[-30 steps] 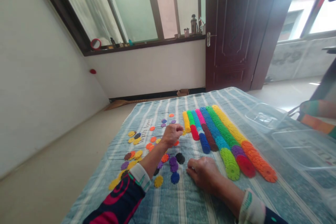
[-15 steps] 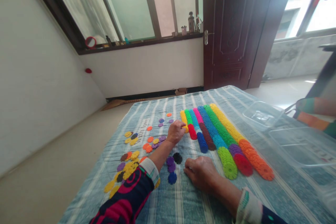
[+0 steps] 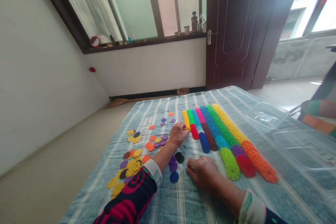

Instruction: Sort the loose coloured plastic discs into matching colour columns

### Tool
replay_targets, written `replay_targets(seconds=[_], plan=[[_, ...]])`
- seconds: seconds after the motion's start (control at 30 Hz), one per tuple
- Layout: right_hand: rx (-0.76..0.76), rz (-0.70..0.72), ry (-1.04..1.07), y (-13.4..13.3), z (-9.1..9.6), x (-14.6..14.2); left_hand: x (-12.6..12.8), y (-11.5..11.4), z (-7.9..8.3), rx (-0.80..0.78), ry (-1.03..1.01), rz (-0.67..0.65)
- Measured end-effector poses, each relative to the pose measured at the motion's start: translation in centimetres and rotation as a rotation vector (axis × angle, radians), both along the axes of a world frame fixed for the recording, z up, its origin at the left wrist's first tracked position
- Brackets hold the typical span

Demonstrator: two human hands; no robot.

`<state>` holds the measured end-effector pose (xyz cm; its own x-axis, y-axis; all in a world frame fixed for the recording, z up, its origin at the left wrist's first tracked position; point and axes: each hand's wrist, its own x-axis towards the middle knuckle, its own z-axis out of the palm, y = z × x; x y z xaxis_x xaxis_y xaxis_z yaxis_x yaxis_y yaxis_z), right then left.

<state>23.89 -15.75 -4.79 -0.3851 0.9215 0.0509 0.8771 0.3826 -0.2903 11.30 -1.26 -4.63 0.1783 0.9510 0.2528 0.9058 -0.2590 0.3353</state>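
Note:
My left hand (image 3: 179, 134) is at the lower end of the short yellow row (image 3: 186, 118) of overlapping flower-shaped plastic discs. Its fingers are pinched together on a yellow disc there. Lower on the cloth rests my right hand (image 3: 204, 172), fingers curled in; whatever they may hold is hidden. Just left of it lie a black disc (image 3: 180, 158), purple discs (image 3: 173, 165) and a blue disc (image 3: 174, 177). Right of the yellow row run several more rows, among them a green-and-red row (image 3: 194, 131) and a long yellow-and-orange row (image 3: 258, 154).
Loose yellow discs (image 3: 133, 168) and orange discs (image 3: 150, 146) are scattered on the left of the striped cloth (image 3: 147, 203). Clear plastic containers (image 3: 266, 116) stand on the right. Beyond the cloth are a dark red door (image 3: 233, 24) and a window sill with small items.
The whole view has shifted slightly, moving the scene a little to the right. My left hand stays at the yellow row's end, and my right hand keeps its place on the cloth.

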Motion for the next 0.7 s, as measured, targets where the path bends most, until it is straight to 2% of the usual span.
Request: replay_targets(seconds=[0.13,0.23,0.53,0.7], plan=[[0.001,0.004,-0.013,0.1,-0.2,0.0,-0.4,-0.5,0.2,0.004,0.015,-0.010],[-0.012,0.005,-0.018,0.1,-0.3,0.0,-1.7,-1.1,0.9,-0.005,0.073,0.004],[-0.017,-0.012,0.007,-0.1,-0.5,0.1,-9.6,-2.8,5.6,-0.244,0.359,0.082],[-0.008,-0.011,0.018,-0.2,-0.6,0.1,-10.7,-3.6,5.6,-0.289,0.403,0.114]])
